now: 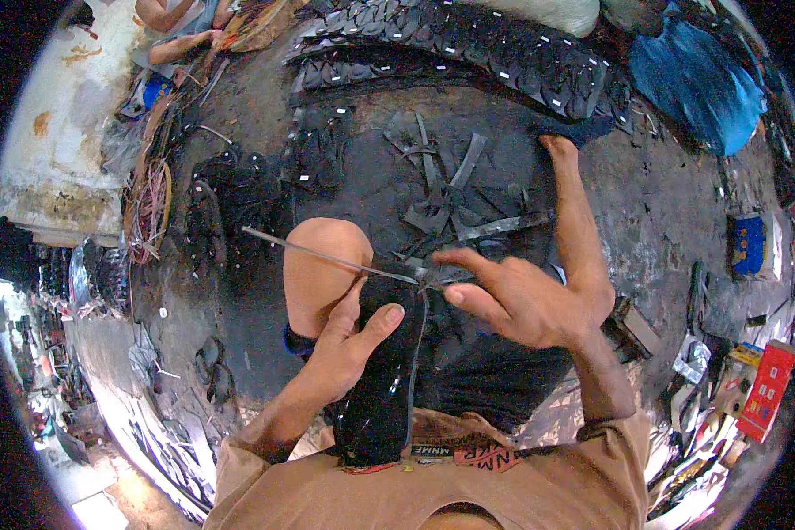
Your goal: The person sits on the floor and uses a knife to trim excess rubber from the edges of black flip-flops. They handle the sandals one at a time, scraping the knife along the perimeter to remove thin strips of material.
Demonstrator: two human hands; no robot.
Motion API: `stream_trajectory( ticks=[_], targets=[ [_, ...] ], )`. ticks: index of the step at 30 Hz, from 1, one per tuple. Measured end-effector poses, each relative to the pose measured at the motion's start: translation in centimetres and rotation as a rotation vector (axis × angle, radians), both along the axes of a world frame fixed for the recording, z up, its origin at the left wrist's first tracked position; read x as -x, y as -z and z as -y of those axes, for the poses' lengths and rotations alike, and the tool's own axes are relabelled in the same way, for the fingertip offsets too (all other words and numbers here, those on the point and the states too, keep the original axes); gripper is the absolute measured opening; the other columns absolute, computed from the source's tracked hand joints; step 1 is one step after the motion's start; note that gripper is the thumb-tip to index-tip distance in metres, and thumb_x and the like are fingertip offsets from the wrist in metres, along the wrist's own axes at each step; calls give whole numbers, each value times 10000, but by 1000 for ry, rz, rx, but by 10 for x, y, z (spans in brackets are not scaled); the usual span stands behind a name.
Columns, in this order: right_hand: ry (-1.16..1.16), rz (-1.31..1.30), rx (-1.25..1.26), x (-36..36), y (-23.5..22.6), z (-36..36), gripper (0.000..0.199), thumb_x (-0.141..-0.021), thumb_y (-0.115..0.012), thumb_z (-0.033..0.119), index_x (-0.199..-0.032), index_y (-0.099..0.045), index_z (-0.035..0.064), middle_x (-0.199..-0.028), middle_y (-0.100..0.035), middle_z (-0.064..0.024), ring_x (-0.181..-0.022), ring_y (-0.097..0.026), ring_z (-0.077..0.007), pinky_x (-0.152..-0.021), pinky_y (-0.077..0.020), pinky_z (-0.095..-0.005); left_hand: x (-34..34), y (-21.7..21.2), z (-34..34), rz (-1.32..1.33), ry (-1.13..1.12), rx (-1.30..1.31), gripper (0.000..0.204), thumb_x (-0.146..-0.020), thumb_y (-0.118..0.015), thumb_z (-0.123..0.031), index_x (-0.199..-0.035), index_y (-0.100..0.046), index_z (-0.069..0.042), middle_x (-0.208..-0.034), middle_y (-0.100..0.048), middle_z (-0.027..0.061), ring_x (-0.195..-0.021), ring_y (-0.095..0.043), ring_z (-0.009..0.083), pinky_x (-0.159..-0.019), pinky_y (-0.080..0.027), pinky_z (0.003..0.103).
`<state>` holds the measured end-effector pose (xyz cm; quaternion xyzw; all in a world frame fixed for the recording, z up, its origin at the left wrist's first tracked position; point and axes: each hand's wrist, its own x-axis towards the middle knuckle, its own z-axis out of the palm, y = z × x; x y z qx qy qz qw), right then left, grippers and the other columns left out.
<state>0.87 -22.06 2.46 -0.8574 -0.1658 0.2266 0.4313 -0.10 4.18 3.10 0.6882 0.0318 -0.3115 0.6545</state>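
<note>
My left hand (349,340) is closed on a long black shoe sole (378,397), its thumb flat on the glossy top. The sole stands lengthwise against my lap. A long thin metal blade (318,256) crosses over the sole's far end and past my left fingers, pointing left over my bare knee. My right hand (526,305) is at the blade's right end, thumb beside it and index finger stretched out above; its other fingers are partly hidden. A thin pale edge (418,344) runs down the sole's right side.
Black strips and offcuts (450,185) lie ahead on a dark mat. Rows of black sandals (450,53) stand beyond. At right are a blue sheet (702,88), a blue box (749,247) and a red box (768,389). Another person's arms (181,44) show at the far left.
</note>
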Motion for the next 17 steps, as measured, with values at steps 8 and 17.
stream_trajectory(
  ticks=[8,17],
  targets=[
    [334,68,-510,17,12,-14,587,-1119,-444,396,-1618,-356,98,-664,-504,-12,-562,-470,-124,-560,-404,-303,-13,-27,-7,-233,-103,650,561,-1034,-626,-256,-1522,-448,-44,-1434,-590,155,-1331,-555,266,-1096,-479,423],
    [875,381,-585,16,62,-54,588,-1133,-404,403,-1635,-322,109,-688,-475,60,-562,-423,-36,-501,-330,-210,-67,28,96,-141,-590,818,532,-928,-791,-147,-1384,-527,-77,-1489,-517,120,-1371,-515,261,-1125,-488,489]
  ],
)
